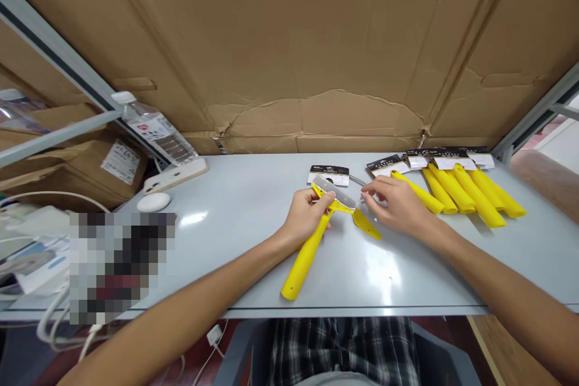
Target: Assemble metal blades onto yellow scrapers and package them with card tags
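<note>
My left hand (310, 212) is closed around the head of a yellow-handled scraper (305, 259), whose handle slants down toward the table's front edge. A flat metal blade (337, 191) lies across the head, under my left thumb. At the head's right end is a small yellow plate (365, 225); I cannot tell if it is joined to the scraper. My right hand (393, 200) is just right of the blade, fingers drawn together in a pinch; whatever they hold is too small to make out. A thin metal rod (357, 180) shows behind these fingers.
Several yellow scraper handles (474, 193) with black-and-white cards lie at the right. Another card (329, 174) lies behind the blade. On the left are a power strip (176, 174), a plastic bottle (156, 129), a white mouse-like object (154, 202) and cables. Cardboard (316, 42) closes off the back.
</note>
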Tool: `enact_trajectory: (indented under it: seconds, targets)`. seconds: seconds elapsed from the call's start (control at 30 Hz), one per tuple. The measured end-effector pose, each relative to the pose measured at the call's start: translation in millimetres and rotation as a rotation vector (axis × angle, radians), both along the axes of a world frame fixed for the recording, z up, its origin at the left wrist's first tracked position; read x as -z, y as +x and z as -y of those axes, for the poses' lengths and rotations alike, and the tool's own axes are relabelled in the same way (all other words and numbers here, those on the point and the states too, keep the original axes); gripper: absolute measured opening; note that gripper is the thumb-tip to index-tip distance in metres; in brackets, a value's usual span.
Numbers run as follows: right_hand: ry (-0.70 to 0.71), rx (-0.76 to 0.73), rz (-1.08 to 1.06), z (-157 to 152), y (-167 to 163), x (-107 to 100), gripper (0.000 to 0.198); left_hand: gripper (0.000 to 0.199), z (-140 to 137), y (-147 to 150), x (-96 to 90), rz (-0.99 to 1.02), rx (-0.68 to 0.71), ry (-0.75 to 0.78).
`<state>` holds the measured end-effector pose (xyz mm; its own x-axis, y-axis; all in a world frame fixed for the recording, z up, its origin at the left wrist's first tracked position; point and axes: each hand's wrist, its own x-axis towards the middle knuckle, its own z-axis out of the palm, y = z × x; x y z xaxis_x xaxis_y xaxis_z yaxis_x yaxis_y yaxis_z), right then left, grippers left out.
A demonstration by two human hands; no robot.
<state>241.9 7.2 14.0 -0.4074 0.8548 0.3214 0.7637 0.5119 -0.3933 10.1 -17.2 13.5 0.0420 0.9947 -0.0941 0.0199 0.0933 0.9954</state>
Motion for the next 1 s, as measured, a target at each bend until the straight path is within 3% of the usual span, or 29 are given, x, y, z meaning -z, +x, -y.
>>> enact_trajectory:
  seconds: [0.13, 0.33, 0.43, 0.57, 1.0]
  targets:
    - [-0.148, -0.041, -0.08, 7.0, -9.4, 0.5, 0.04, 0.037, -2.0, -0.8, 2.1, 0.016, -0.016, 0.005]
    - [-0.608, -0.099, -0.55, 22.6, -25.5, 9.8, 0.05, 0.036, -0.4, 0.2, 2.2, 0.036, 0.044, 0.061]
    - [-0.714, -0.119, -0.688, 24.2, -25.7, 12.2, 0.059, 0.033, -0.5, 0.8, 2.4, 0.045, 0.037, 0.067]
    - [-0.727, -0.085, -0.65, 22.3, -27.0, 10.6, 0.067, 0.028, -1.2, 2.0, 3.8, 0.057, 0.047, 0.041]
    - [-0.648, 0.037, -0.606, 24.6, -29.5, 3.2, 0.056, 0.023, 0.9, 2.6, 2.0, 0.062, 0.058, 0.041]
